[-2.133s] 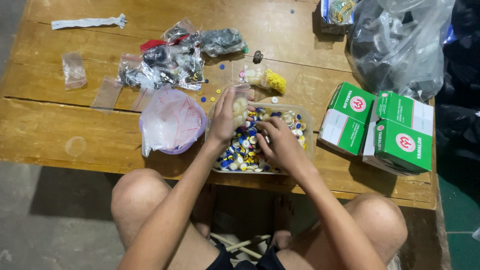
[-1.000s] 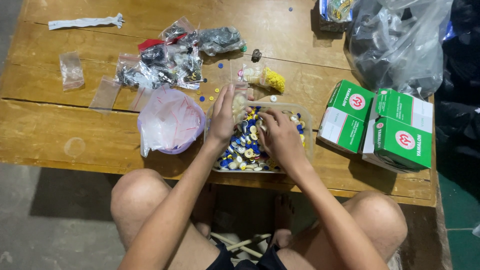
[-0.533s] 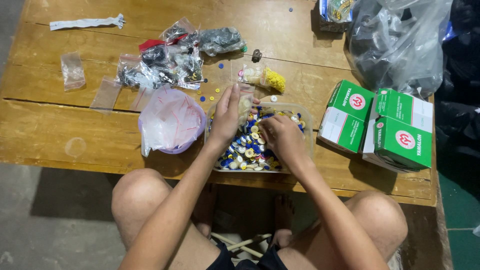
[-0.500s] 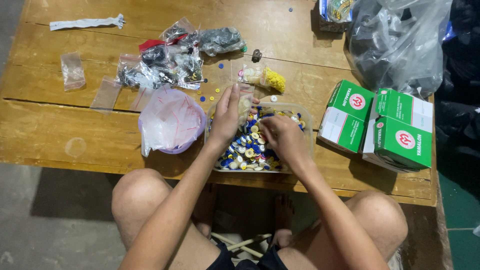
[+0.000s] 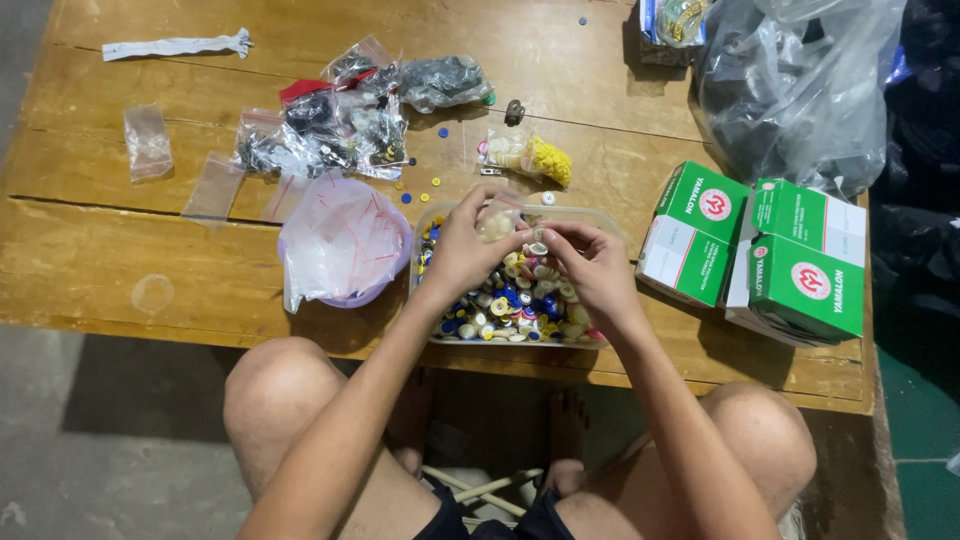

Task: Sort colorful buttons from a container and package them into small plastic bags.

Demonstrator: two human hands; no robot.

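Table (image 5: 120,290) here is worn yellow wood, seen from above w/ the person's bare knees at the bottom edge. Far left there's a white zipper strip (image 5: 178,45) near the back edge, then an empty little clear bag (image 5: 148,141) and another flat one (image 5: 213,188) just right of it. Next over, a heap of small bags w/ dark bits (image 5: 330,125) (can't make out what's inside, too small), and in front of that a purple bowl (image 5: 345,248) stuffed w/ clear zip bags. A few loose buttons (image 5: 420,187) lie on the wood just behind it.

Middle: clear plastic tray (image 5: 600,222) full of mixed buttons, blue, white, yellow mostly. Left hand (image 5: 465,245) is over the tray's left half, fingers curled and pinching a small clear bag (image 5: 497,222) that already has pale buttons in it. Right hand (image 5: 595,265) is right beside it, fingertips nearly touching the left's, thumb and forefinger pinched together on a small pale button (image 5: 538,248) at the bag's mouth, just above the pile.

Behind the tray sits a bag of yellow pieces (image 5: 530,157). Right side: two green-and-white boxes (image 5: 755,250) side by side, and a big clear plastic sack (image 5: 800,90) at the back corner.
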